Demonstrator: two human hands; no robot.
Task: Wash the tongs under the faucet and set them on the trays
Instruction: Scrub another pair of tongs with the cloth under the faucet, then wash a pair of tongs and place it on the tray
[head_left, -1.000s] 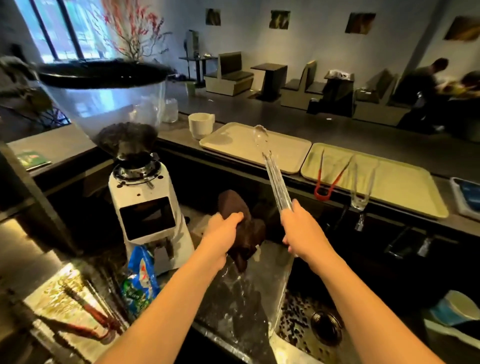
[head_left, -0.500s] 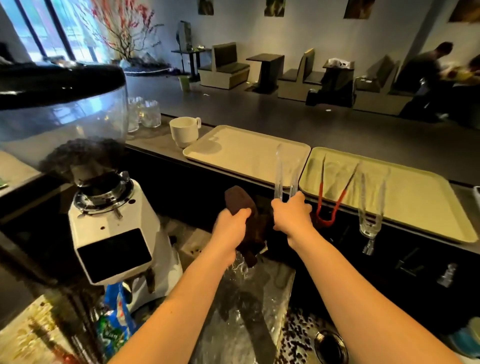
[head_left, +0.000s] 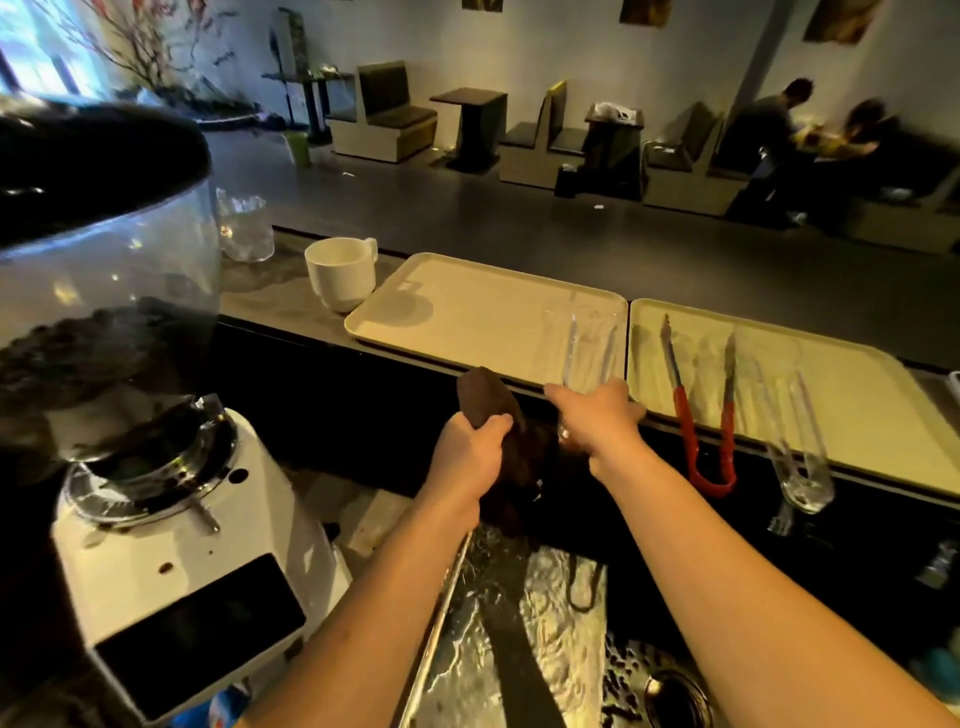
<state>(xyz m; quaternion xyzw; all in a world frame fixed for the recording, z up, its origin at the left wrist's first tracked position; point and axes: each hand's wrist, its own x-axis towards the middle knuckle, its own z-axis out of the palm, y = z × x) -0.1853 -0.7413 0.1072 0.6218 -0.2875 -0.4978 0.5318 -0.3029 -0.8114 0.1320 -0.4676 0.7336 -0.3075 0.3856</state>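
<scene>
A pair of clear tongs (head_left: 589, 345) is held by the right hand (head_left: 592, 415) over the near edge of the left tray (head_left: 467, 306), with the two arms spread and pointing away across the tray surface. The fingers of that hand are curled round the hinge end of the tongs; whether the tongs already rest on the tray cannot be told. A brown cloth (head_left: 493, 410) is gripped by the left hand (head_left: 467, 452), the fingers wrapped round it, and the cloth hangs down below the hand toward the wet sink (head_left: 550, 597).

On the right tray (head_left: 852, 374), just beside the left one, a pair of red-handled tongs (head_left: 701, 410) is laid with its looped end overhanging the near edge. A second pair of clear tongs (head_left: 795, 436) is laid next to it, also overhanging the edge.

A white cup (head_left: 340, 273) is seen on the counter just left of the left tray, and some clear glasses (head_left: 244, 228) stand further left. A white coffee grinder (head_left: 171, 545) with beans in its hopper is seen at the left. A drain (head_left: 675, 696) is visible at the bottom of the sink.
</scene>
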